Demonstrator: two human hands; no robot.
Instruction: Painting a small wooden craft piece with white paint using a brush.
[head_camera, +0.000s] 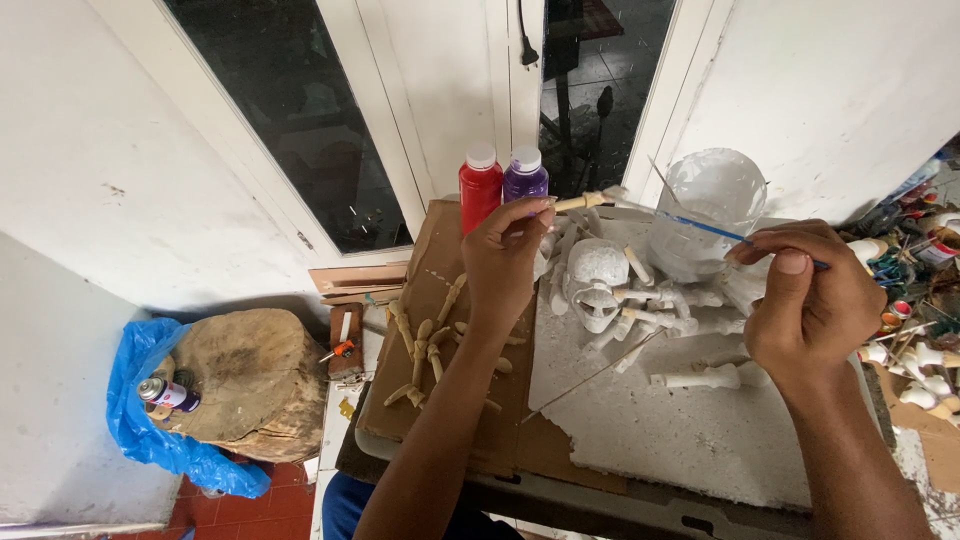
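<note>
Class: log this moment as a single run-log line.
left hand: holds wooden piece | right hand: holds brush, tip at piece | behind: cup, red bottle, purple bottle

The left hand (503, 258) hides the near end of the wooden piece (590, 200) it holds. The brush (700, 228) tip blurs against the plastic cup (712, 205). Clutter (915, 300) runs past the right edge.

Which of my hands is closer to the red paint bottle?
Left. The left hand sits just below the red paint bottle, almost touching; the right hand is far off beyond the clear plastic cup.
</note>
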